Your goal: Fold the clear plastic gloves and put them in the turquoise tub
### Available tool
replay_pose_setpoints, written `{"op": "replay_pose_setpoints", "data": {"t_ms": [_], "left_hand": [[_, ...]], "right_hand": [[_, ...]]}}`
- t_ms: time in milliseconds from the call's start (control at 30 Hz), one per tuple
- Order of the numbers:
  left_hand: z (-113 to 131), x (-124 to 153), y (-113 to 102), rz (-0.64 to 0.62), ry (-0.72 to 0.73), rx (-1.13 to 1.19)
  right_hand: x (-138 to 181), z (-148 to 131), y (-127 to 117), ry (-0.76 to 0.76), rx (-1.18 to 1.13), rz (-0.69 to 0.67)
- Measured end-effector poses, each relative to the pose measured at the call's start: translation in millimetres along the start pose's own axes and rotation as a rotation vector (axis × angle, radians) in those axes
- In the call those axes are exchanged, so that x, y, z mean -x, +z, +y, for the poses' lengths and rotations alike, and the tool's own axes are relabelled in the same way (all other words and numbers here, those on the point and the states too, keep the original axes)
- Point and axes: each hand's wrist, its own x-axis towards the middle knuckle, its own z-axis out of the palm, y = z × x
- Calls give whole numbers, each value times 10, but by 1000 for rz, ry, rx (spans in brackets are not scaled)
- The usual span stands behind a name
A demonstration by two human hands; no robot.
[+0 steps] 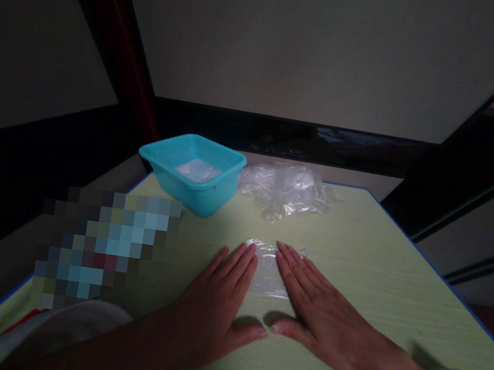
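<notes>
A clear plastic bag [267,276] lies flat on the table in front of me, with small wrinkles along its far edge. My left hand [225,295] rests palm down on its left side, fingers stretched forward. On the right side lies my right hand [311,298], also flat with its fingers extended. The two thumbs point toward each other just short of the bag's near edge, apart from one another. Parts of the bag are hidden under both hands.
At the back left stands a turquoise plastic basin [213,195] with a flat, clear-whitish piece [198,170] inside. Beside it lies a crumpled heap of clear plastic bags [287,187]. A blurred-out item [123,247] is at the left. The pale green table [383,259] has a blue edge.
</notes>
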Motion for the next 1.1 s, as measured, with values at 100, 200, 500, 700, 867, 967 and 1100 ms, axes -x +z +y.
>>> {"op": "replay_pose_setpoints", "data": {"t_ms": [100,200,500,700,867,967,1100], "left_hand": [[-1,9,9,3,-10,-4],[3,11,5,19,-4,-12],[60,39,-164,120,355,126],[38,60,-141,221,405,210],[27,47,-124,204,391,195],[22,40,-134,212,380,174],[6,35,-138,246,363,159]], "right_hand": [[-7,-14,-18,3,-6,7],[-40,-39,-62,31,4,-29],[-123,56,-245,199,-126,190],[-119,150,-316,299,-312,294],[-137,211,-273,311,-350,301],[-142,229,-265,307,-343,302],[-141,231,-267,327,-300,293]]}}
